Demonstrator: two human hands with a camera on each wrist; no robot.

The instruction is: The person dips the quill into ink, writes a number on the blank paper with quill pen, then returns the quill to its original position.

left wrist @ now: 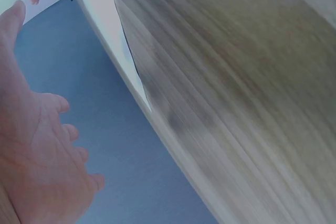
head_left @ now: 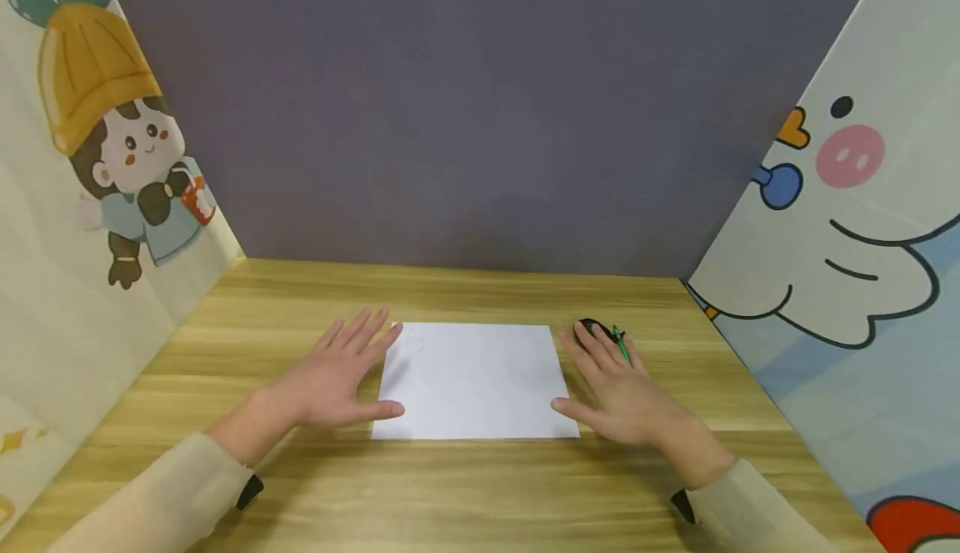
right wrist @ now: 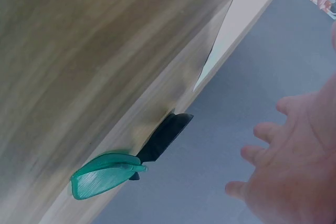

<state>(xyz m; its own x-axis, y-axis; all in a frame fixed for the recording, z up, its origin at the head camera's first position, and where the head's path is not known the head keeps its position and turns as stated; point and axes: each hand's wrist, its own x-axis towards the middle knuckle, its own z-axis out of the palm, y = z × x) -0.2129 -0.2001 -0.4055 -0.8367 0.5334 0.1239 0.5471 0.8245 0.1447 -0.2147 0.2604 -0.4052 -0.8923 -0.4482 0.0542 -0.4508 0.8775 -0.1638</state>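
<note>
A white sheet of paper [head_left: 476, 382] lies on the wooden table, with a small faint outline near its far left corner. My left hand [head_left: 337, 378] is held with spread fingers over the sheet's left edge, holding nothing. On the other side, my right hand [head_left: 618, 394] also has its fingers spread, its thumb overlapping the sheet's right edge in the head view. Beyond the right fingers, partly hidden by them, lies a black item with a green part. The right wrist view shows a translucent green piece [right wrist: 105, 177] beside a dark flat piece [right wrist: 165, 137].
The wood-grain table [head_left: 480, 495] meets a dark grey panel [head_left: 465, 111] at the back. Light cartoon-printed panels stand on both sides, a child figure [head_left: 142, 161] on the left and a white character [head_left: 877, 228] on the right.
</note>
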